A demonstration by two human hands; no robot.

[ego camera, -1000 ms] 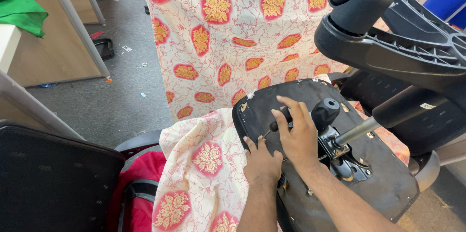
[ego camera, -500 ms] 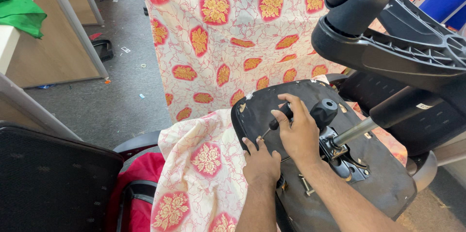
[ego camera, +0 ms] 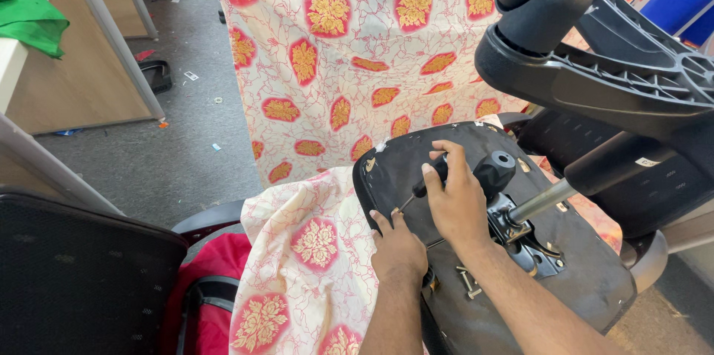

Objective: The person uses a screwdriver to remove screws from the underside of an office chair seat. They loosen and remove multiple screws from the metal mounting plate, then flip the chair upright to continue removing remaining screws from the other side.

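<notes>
Barely shifted over the last second, the right hand point(ego camera: 454, 202) keeps its fist closed on the black-handled screwdriver point(ego camera: 426, 185), tip at the upturned black chair seat underside point(ego camera: 565, 281), while the left hand point(ego camera: 398, 247) stays pressed flat, holding nothing, beside the red-and-cream floral cloth point(ego camera: 312, 251).

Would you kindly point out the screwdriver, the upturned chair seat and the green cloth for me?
screwdriver point(ego camera: 430, 180): head view, on its black handle below the right hand's fingers.
upturned chair seat point(ego camera: 587, 281): head view, on its bare black underside.
green cloth point(ego camera: 33, 24): head view, on its middle fold.
</notes>
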